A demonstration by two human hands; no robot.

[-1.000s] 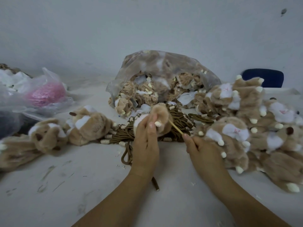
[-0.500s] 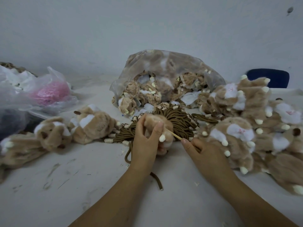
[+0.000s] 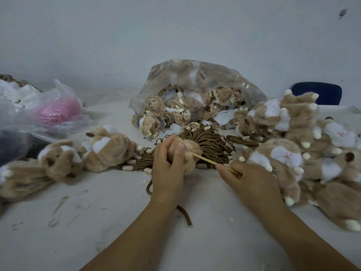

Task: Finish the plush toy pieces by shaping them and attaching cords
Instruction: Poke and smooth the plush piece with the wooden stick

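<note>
White table [image 3: 58, 241], scuffed with grey marks and dotted with white scraps. Plain white wall [image 3: 175, 36] behind, dark smudge [image 3: 342, 12] top right. Far left: pink ball [image 3: 58, 112] inside a clear plastic bag [image 3: 65, 90], crumpled white plastic [image 3: 19, 94] behind it, dark bagged bundle [image 3: 9, 147] at the edge. Far right: blue chair back [image 3: 320, 92].

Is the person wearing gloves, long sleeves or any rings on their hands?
No gloves: the left hand and the right hand are both bare. No sleeves show either. The left forearm and the right forearm are uncovered right to the picture's edge. I see no rings, bracelets or watch. The nails that show look short and plain.
</note>
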